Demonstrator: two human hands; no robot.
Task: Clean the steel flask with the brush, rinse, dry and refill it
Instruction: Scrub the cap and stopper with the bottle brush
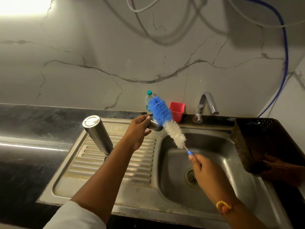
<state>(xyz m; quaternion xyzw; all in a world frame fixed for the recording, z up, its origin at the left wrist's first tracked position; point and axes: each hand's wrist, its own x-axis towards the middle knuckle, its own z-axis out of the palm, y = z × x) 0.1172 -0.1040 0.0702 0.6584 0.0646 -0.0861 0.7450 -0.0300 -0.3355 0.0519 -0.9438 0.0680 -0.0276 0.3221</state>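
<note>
My right grip (204, 171) pinches the brush (166, 123) by its handle (blue bristles at the tip, white below). My left grip (138, 129) clamps a steel cup (155, 126) against the blue end. At nine o'clock the flask (97, 134), dull steel, stands on the drainboard (115, 164), flat end up.

flask (97, 134): plain steel cylinder, base up, neck down on drainboard (115, 164), 9 o'clock of brush | brush (166, 123): blue tip, white lower bristles, pointing 11 o'clock, held aloft
</note>
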